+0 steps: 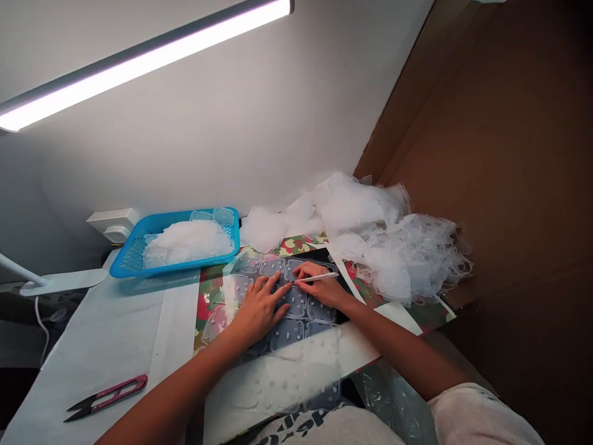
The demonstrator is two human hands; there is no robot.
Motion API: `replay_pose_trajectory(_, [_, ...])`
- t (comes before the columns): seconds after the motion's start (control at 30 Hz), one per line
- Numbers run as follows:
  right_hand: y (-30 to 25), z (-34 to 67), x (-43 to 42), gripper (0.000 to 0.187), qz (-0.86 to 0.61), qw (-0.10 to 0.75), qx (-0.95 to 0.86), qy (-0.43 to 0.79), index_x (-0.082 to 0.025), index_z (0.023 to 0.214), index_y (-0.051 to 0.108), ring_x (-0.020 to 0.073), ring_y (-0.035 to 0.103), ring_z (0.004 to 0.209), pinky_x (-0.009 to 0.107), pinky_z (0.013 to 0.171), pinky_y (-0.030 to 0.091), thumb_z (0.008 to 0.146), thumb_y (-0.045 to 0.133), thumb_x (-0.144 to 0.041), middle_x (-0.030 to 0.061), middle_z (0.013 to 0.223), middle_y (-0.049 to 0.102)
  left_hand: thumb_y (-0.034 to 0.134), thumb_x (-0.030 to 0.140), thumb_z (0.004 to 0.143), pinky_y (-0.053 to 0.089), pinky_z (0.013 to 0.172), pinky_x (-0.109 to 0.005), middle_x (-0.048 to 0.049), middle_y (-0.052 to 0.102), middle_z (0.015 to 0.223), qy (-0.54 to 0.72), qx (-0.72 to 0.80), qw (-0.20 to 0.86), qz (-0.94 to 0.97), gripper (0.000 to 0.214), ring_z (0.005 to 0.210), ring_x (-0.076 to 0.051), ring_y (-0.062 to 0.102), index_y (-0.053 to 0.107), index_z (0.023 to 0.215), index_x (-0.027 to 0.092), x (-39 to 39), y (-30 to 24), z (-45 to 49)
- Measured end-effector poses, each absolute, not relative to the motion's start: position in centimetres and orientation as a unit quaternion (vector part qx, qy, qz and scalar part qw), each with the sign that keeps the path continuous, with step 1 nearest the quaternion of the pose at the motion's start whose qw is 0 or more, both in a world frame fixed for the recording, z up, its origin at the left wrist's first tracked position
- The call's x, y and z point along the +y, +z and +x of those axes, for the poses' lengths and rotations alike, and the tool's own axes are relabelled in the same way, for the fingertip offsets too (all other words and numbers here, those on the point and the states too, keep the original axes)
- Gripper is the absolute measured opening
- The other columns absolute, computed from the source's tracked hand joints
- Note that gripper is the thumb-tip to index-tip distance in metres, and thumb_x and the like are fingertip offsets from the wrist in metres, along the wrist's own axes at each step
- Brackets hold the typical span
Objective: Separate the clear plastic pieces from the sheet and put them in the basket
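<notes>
The left hand (259,309) lies open and palm down, fingers spread, holding nothing and resting on a clear moulded plastic sheet (296,303). The right hand (322,287) is curled closed around a slender white stylus (317,278), which runs crosswise toward the left, its tip just beside the left index fingertip (288,287).

The sheet lies directly under both hands. It carries rows of rounded rectangular cells with small raised studs. Its long axis runs from near the person's body out past the hands, tilting toward the upper left of the head view. Neither hand is clearly nearer: both rest on the sheet's far portion, with the right hand slightly farther out.

Beneath the sheet lies a black mat (340,315), over a red-and-green camouflage-patterned sheet (210,296). Beyond the hands, a blue plastic mesh basket (176,269) holds a mound of white translucent film and several clear moulded pieces. To its right, a large pile of crumpled clear film (384,241) trails loose strands. (Individual pieces within the pile cannot be distinguished.)

A pair of red-handled thread snips (109,395) lies on the white-covered bench (102,334), left of the left forearm (185,364). A brown cardboard panel (486,123) stands at the right, and a white LED lamp bar (139,62) spans the upper left.
</notes>
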State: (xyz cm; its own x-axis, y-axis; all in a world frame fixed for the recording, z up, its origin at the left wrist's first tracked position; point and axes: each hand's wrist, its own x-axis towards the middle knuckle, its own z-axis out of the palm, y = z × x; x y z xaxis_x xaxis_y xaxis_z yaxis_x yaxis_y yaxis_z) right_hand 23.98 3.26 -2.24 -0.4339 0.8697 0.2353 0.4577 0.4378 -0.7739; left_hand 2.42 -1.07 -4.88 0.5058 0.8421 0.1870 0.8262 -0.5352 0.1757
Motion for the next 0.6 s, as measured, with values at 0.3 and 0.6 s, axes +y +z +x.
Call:
replay_pose_trajectory(0.3, [-3.2, 23.9, 2.7, 0.015, -0.39, 0.276, -0.849, 0.227, -0.021, 0.074, 0.053, 0.0221, 0.06, 0.097, 0.036, 0.086, 0.046, 0.089, 0.053, -0.019, 0.0077, 0.103, 0.067, 0.046, 0.042, 0.095, 0.042, 0.097, -0.054, -0.0064, 0.035, 0.154, 0.096, 0.49, 0.016, 0.866, 0.045, 0.126, -0.034, 0.041, 0.048, 0.14, 0.035, -1.5, -4.7, 2.6])
replay_pose_trajectory(0.6, [-2.9, 29.0, 4.8, 0.015, -0.618, 0.429, -0.64, 0.156, -0.022, 0.075, 0.057, 0.0182, 0.063, 0.073, 0.029, 0.069, 0.045, 0.086, 0.054, -0.03, 0.0026, 0.084, 0.072, 0.045, 0.043, 0.096, 0.04, 0.099, -0.053, -0.0061, 0.034, 0.156, 0.091, 0.502, 0.029, 0.859, 0.044, 0.128, -0.034, 0.04, 0.05, 0.138, 0.035, -1.7, -4.6, 2.4])
